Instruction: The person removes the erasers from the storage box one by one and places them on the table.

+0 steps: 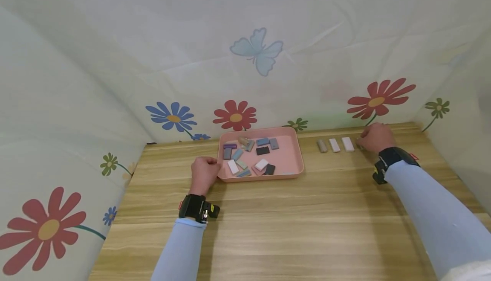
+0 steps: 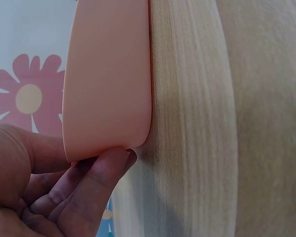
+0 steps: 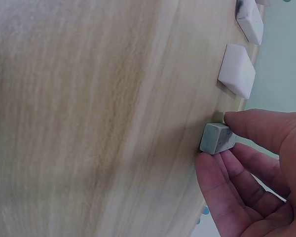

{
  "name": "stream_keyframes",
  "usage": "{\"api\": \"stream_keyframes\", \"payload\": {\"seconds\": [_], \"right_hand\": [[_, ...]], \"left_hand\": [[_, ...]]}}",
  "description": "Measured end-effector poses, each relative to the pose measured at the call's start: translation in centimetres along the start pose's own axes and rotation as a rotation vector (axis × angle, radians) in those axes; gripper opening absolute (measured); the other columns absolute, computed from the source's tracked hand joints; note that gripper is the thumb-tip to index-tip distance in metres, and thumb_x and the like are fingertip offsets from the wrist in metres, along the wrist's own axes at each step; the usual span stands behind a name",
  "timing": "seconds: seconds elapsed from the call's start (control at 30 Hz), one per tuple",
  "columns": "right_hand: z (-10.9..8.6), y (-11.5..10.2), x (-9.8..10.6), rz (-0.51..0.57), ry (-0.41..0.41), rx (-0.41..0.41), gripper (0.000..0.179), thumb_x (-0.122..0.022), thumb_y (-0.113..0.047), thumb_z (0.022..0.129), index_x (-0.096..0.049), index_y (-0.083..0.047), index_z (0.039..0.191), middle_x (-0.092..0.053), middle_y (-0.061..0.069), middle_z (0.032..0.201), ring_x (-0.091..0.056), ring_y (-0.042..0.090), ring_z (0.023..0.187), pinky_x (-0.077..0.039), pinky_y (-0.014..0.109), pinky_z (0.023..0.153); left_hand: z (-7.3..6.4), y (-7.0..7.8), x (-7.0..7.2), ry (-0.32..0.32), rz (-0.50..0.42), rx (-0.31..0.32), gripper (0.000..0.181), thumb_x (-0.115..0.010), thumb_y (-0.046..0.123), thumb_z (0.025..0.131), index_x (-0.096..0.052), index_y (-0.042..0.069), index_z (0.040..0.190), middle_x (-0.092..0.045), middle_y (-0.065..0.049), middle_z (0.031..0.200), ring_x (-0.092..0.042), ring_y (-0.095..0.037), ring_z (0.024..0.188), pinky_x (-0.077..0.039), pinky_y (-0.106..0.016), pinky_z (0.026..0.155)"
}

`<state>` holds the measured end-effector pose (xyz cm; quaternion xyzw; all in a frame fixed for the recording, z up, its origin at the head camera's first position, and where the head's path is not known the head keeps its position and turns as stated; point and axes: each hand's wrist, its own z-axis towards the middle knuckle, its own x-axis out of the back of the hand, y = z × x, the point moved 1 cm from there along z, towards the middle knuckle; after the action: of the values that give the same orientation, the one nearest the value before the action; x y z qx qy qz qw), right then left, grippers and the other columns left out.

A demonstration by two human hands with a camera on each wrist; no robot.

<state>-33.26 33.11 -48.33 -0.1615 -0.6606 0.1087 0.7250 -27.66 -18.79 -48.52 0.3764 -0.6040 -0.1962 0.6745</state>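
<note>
My left hand [image 1: 204, 172] grips the near left corner of a shallow pink tray [image 1: 287, 156]. In the left wrist view the thumb is at the tray's rim and the fingers are curled against the lower corner. Small block erasers lie scattered inside, among them a black eraser [image 1: 262, 150] and a purple eraser [image 1: 230, 146]. My right hand [image 1: 377, 137] pinches a small grey-green eraser [image 3: 216, 138] between thumb and fingers, low at the wooden table. To its left, a white eraser [image 1: 348, 144], a second white eraser [image 1: 334, 145] and a grey-brown eraser [image 1: 322, 146] stand in a row.
The wooden table [image 1: 268, 225] stretches toward me from the tray. Right behind the tray and the row hangs a pale curtain [image 1: 322, 68] printed with flowers and a butterfly. Curtain also closes in the left and right sides.
</note>
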Motion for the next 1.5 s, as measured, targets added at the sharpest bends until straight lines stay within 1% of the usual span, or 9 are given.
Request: {"api": "stream_keyframes", "payload": {"seconds": [0.3,0.47,0.6,0.73,0.87,1.03,1.27,1.43,1.5], "right_hand": [[-0.1,0.2,-0.2,0.028,0.008,-0.024,0.032,-0.070,-0.022,0.076,-0.070,0.007,0.089,-0.067,0.025,0.087,-0.050,0.041,0.085,-0.039,0.050,0.070],[-0.2,0.3,-0.2,0.046,0.002,-0.031,0.032,-0.069,-0.023,0.077,-0.070,0.007,0.089,-0.067,0.024,0.085,-0.052,0.039,0.080,-0.041,0.044,0.063],[-0.7,-1.0,0.8,0.049,0.012,-0.005,0.028,-0.066,-0.020,0.078,-0.071,0.006,0.087,-0.068,0.022,0.078,-0.055,0.034,0.071,-0.041,0.039,0.055],[-1.2,-3.8,2.0,0.040,0.001,0.059,0.028,-0.064,-0.023,0.081,-0.071,0.003,0.090,-0.067,0.020,0.078,-0.057,0.032,0.068,-0.042,0.040,0.053],[-1.6,-7.8,2.8,0.076,-0.060,0.166,0.033,-0.063,-0.025,0.085,-0.067,0.002,0.103,-0.067,0.021,0.093,-0.061,0.035,0.083,-0.048,0.048,0.067],[-1.9,-13.3,2.8,0.098,-0.159,0.296,0.041,-0.064,-0.025,0.085,-0.061,0.000,0.118,-0.062,0.022,0.117,-0.057,0.037,0.109,-0.046,0.052,0.088],[-1.9,-20.2,0.4,0.039,-0.269,0.422,0.042,-0.067,-0.030,0.084,-0.063,-0.007,0.119,-0.062,0.014,0.121,-0.058,0.030,0.112,-0.048,0.045,0.090],[-2.5,-23.6,-2.1,0.027,-0.353,0.481,0.038,-0.067,-0.026,0.084,-0.063,-0.010,0.119,-0.064,0.008,0.118,-0.060,0.025,0.106,-0.049,0.040,0.088],[-2.6,-24.6,-3.2,-0.026,-0.325,0.528,0.037,-0.069,-0.025,0.082,-0.065,-0.013,0.117,-0.069,0.004,0.106,-0.062,0.020,0.095,-0.050,0.036,0.083]], "left_hand": [[-0.1,0.2,0.2,0.001,0.007,-0.013,0.016,-0.069,0.016,0.081,-0.074,0.005,0.090,-0.071,-0.008,0.080,-0.062,-0.014,0.059,-0.049,-0.025,0.050],[-0.1,0.3,0.2,-0.003,0.009,-0.011,0.016,-0.069,0.016,0.081,-0.074,0.005,0.091,-0.071,-0.008,0.081,-0.062,-0.015,0.060,-0.049,-0.025,0.051],[-0.1,0.3,0.2,-0.009,0.007,-0.005,0.017,-0.069,0.016,0.081,-0.074,0.005,0.092,-0.071,-0.008,0.082,-0.062,-0.015,0.060,-0.049,-0.026,0.051],[0.0,0.2,0.2,-0.006,0.015,-0.003,0.017,-0.069,0.017,0.081,-0.074,0.005,0.093,-0.071,-0.008,0.082,-0.062,-0.015,0.060,-0.049,-0.025,0.051],[0.0,0.2,0.2,-0.002,0.019,-0.013,0.017,-0.069,0.017,0.080,-0.074,0.005,0.092,-0.071,-0.008,0.083,-0.062,-0.015,0.061,-0.048,-0.025,0.051],[-0.1,0.2,0.3,-0.006,0.006,-0.015,0.016,-0.069,0.016,0.080,-0.074,0.005,0.092,-0.071,-0.008,0.082,-0.062,-0.015,0.060,-0.049,-0.026,0.051],[0.0,0.6,0.6,-0.011,0.068,-0.043,0.015,-0.068,0.015,0.080,-0.073,0.004,0.089,-0.070,-0.008,0.084,-0.061,-0.017,0.063,-0.048,-0.025,0.051],[-0.3,1.5,0.8,-0.015,0.136,-0.028,0.013,-0.062,0.010,0.078,-0.068,0.007,0.067,-0.058,-0.003,0.062,-0.051,-0.016,0.053,-0.036,-0.025,0.043],[-0.3,1.9,0.8,-0.008,0.174,-0.044,0.020,-0.059,0.008,0.077,-0.062,0.009,0.057,-0.050,-0.001,0.053,-0.045,-0.015,0.047,-0.031,-0.025,0.040]]}}
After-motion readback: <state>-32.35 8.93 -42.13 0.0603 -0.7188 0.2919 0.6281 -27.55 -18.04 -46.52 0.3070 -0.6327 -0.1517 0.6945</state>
